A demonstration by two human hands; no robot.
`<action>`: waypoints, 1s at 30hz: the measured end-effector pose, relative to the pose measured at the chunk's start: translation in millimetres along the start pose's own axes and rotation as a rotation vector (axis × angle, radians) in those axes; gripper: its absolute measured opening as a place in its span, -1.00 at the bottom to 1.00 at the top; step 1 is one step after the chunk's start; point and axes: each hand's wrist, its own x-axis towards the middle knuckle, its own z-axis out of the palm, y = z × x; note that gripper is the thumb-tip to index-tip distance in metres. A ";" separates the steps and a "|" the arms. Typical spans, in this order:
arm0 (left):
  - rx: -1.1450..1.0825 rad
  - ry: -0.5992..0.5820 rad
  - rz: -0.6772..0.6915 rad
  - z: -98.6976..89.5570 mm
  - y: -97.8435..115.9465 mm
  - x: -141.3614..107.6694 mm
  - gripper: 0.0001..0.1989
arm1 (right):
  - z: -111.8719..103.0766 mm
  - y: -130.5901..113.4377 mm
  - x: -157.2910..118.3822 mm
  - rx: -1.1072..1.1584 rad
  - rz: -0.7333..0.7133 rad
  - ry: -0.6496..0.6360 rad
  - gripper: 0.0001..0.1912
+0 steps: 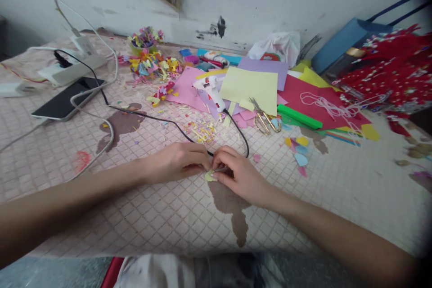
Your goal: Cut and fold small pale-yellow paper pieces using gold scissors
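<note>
Near the front of the table, my left hand (184, 160) and my right hand (238, 173) meet with their fingertips close together. Between them is a small pale yellow-green paper piece (210, 175). The thumb and fingers of my right hand pinch it at its right edge. My left fingers are closed at its upper left side; whether they grip the same piece is partly hidden. Just beyond the hands runs the black cord of a white glue gun (212, 92), which lies on coloured paper sheets. Gold-handled scissors (265, 119) rest to its right.
Behind lie a pale yellow sheet (251, 85), a green stick (299, 117) and cut paper petals (300, 159). Paper scraps (202, 130) are strewn mid-table. On the left are a tablet (69, 98), a power strip (72, 67) and loose cables. A red beaded bundle (394, 72) stands at right.
</note>
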 end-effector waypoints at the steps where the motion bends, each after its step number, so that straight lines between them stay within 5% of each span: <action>1: 0.034 0.013 0.010 1.9 0.0 -1.1 -0.83 | 0.1 0.1 0.0 0.001 -0.001 0.000 -0.86; 8: 0.248 0.018 0.112 6.1 6.7 -5.8 -0.77 | 1.1 0.1 0.3 0.004 -0.002 0.001 -0.88; 30: 0.213 -0.005 0.136 2.9 0.3 -5.3 -0.76 | 0.9 1.7 0.6 0.014 -0.005 0.001 -0.90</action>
